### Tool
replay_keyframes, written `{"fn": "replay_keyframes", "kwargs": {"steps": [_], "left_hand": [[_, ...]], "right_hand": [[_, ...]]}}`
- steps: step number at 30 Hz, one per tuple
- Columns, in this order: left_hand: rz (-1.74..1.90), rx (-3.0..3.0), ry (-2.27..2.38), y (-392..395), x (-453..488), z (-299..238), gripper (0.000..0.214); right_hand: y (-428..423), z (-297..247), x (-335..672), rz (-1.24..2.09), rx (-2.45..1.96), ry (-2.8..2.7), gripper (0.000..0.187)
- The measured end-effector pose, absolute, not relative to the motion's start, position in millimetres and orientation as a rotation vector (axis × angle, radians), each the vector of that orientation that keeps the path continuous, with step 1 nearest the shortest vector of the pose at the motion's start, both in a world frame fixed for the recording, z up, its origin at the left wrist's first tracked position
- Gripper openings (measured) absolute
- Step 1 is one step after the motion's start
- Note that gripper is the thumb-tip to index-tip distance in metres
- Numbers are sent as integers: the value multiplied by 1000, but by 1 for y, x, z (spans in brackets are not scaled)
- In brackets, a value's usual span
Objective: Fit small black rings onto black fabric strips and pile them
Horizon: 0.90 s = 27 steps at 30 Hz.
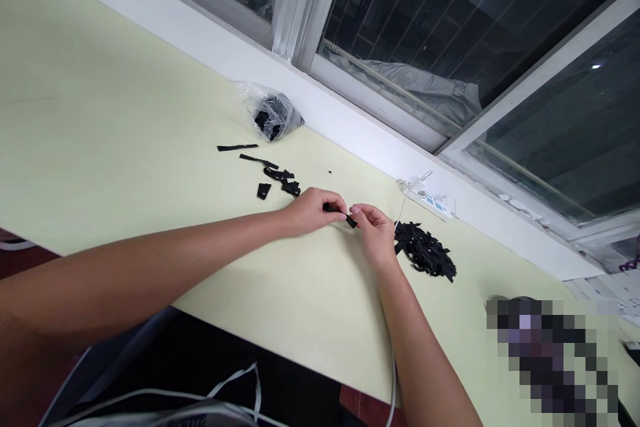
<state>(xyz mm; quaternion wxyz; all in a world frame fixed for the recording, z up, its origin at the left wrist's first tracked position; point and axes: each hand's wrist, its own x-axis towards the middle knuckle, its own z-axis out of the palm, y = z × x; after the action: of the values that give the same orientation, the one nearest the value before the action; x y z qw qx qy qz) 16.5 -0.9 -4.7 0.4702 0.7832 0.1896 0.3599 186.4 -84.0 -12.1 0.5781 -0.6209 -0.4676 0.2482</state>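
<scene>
Above the middle of the pale table, my left hand [316,211] is closed around a short black fabric strip [351,221]. The strip's free end points toward my right hand [373,223], whose thumb and forefinger pinch at that end; whether a tiny piece sits between them is too small to make out. To the left of my left hand lie several loose black strips [280,175] and a short black piece [263,191]. A large heap of black strips [425,251] rests just right of my right hand.
A clear plastic bag [275,117] with black pieces inside stands by the white ledge. Near the window is a white power strip [433,203]; its white cable [393,373] crosses the table under my right arm. A blurred-out dark shape [540,347] is at the right.
</scene>
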Motion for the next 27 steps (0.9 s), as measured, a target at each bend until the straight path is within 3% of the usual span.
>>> {"fn": "replay_keyframes", "kwargs": {"steps": [9,27], "left_hand": [[880,1937,461,0,14,-4,11],[1011,2079,572,2,14,-8,10]], "right_hand": [[-89,-10,172,893,-1331,-988,29],[-92,-4,168,918,-1356,-975,36]]}}
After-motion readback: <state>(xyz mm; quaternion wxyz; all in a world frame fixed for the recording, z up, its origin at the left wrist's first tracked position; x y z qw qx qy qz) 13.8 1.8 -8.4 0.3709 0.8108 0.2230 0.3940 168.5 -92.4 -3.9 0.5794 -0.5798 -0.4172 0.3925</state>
